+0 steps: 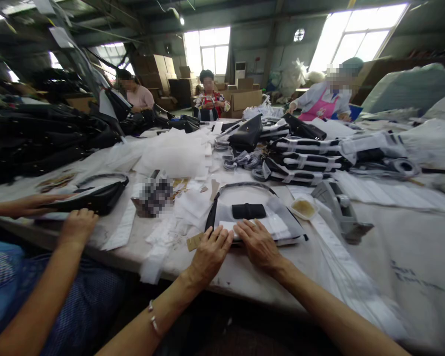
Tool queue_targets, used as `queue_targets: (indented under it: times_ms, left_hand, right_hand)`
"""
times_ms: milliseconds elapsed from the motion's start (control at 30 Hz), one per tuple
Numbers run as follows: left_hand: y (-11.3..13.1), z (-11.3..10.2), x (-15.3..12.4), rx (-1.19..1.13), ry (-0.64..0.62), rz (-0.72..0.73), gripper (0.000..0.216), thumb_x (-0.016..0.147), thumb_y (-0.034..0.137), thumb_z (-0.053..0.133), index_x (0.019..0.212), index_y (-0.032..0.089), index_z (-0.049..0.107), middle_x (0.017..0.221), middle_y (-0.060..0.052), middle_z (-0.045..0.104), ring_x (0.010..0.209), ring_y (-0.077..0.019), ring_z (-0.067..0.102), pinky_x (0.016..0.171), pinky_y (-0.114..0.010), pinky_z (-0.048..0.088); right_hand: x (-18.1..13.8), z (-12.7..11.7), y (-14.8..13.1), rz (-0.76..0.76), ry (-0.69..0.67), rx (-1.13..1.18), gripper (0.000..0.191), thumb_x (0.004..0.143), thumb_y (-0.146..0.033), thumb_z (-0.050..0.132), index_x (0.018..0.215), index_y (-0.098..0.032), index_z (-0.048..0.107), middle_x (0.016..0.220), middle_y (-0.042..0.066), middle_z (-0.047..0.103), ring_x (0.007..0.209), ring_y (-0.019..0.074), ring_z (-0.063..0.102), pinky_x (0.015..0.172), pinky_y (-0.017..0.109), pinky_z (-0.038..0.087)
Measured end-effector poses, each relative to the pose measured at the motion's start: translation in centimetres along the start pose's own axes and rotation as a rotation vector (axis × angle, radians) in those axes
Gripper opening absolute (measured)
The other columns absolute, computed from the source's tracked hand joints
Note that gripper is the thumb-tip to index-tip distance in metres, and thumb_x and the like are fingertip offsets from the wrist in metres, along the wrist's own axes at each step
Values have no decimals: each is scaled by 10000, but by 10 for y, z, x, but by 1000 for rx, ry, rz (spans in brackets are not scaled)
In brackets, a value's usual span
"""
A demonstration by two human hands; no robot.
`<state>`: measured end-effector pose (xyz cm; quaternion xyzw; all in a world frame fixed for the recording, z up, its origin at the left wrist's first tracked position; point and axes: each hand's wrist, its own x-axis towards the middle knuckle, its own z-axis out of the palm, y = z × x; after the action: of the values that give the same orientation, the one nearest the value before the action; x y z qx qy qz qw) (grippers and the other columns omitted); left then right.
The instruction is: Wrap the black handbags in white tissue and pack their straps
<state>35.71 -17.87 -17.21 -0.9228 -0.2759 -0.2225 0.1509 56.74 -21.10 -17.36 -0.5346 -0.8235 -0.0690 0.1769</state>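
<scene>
A black handbag (211, 213) lies on the table before me, its curved handle pointing away. Translucent white wrapping sheet (226, 205) covers most of its face, and the black flap strap (249, 211) shows through the middle. My left hand (213, 249) rests on the near edge of the wrapping, fingers stretched out. Beside it my right hand (257, 244) presses flat on the same sheet, also with fingers extended. Neither hand grasps anything. Just left of my left hand is a brown card tag (195, 242).
A tape dispenser (341, 210) and a small dish (304, 207) of yellowish stuff stand to the right. Wrapped black bags (304, 160) are piled behind. At left, a co-worker's hands (77, 227) handle another black bag (104, 198). White sheets (174, 153) lie stacked beyond.
</scene>
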Motion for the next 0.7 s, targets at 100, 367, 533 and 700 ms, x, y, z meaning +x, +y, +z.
queue_targets:
  times_ms: [100,367,533,700]
  left_hand:
    - [4,0,-1,96,-59,40,427,973,81,340,1380,133,458,1280,-155,602,1259,-311,541,993,-507,479]
    - [-3,10,12,117,-3,51,369,923,40,424,1274,116,506,1134,-153,649,1068,-278,645,856,-411,546]
    - [-15,6,20,94,56,60,422,889,25,388,1284,108,508,1114,-149,655,1004,-254,652,853,-395,546]
    - [-9,1,24,97,96,34,499,837,16,397,1315,115,500,1135,-138,653,1010,-263,645,855,-394,537]
  right_hand:
    - [-1,4,-1,-3,41,-17,443,923,-92,437,1344,-181,543,1366,126,590,1296,282,494,1103,510,323]
    - [8,-1,-7,30,43,-44,392,923,-160,505,1313,-170,547,1330,127,611,1283,299,499,1100,510,323]
    - [16,-10,-11,51,57,-80,593,871,-404,629,1375,-136,466,1367,154,567,1273,339,474,1078,522,327]
    - [23,-19,-3,-13,48,-144,325,913,-252,532,1222,-153,545,1108,108,667,1007,270,569,934,433,403]
